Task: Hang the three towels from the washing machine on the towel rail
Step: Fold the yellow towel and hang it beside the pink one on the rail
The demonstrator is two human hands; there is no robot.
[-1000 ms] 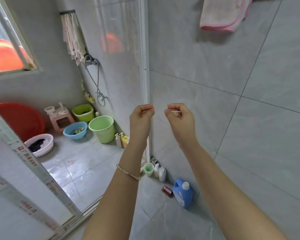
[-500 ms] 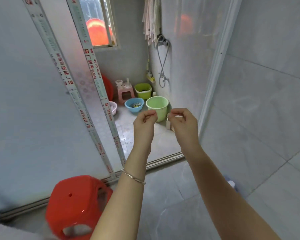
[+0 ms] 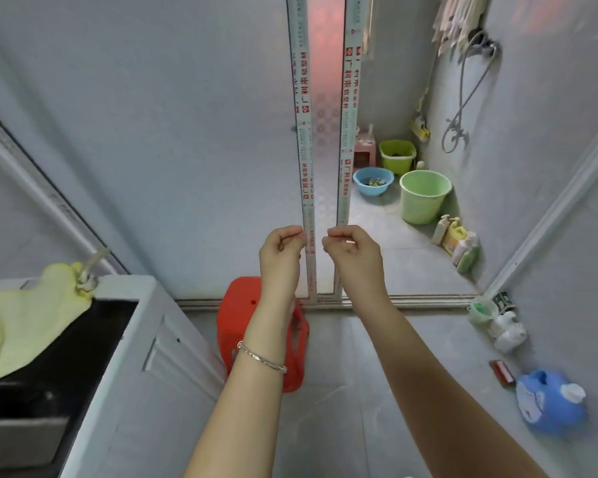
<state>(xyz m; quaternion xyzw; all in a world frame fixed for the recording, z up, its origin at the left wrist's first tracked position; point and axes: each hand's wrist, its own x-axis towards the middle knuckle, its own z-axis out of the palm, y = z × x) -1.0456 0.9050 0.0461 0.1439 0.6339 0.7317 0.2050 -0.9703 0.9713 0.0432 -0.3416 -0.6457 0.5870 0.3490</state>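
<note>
A pale yellow towel [image 3: 28,326] lies draped over the open top of the white washing machine [image 3: 132,339] at the lower left. My left hand [image 3: 282,251] and my right hand [image 3: 351,251] are raised side by side in the middle of the view, both with fingers curled closed and nothing in them. They hang well to the right of the machine, in front of the sliding glass door [image 3: 320,150]. The towel rail is out of view.
A red plastic stool [image 3: 237,312] stands just right of the washing machine, below my left wrist. Behind the door sit a green bucket [image 3: 423,196], a blue basin [image 3: 373,181] and bottles. A blue detergent jug [image 3: 549,401] lies on the floor by the right wall.
My view has swung left, from the tiled wall with the hung pink towel to the door and washing machine. Both hands stay raised and closed, close together.
</note>
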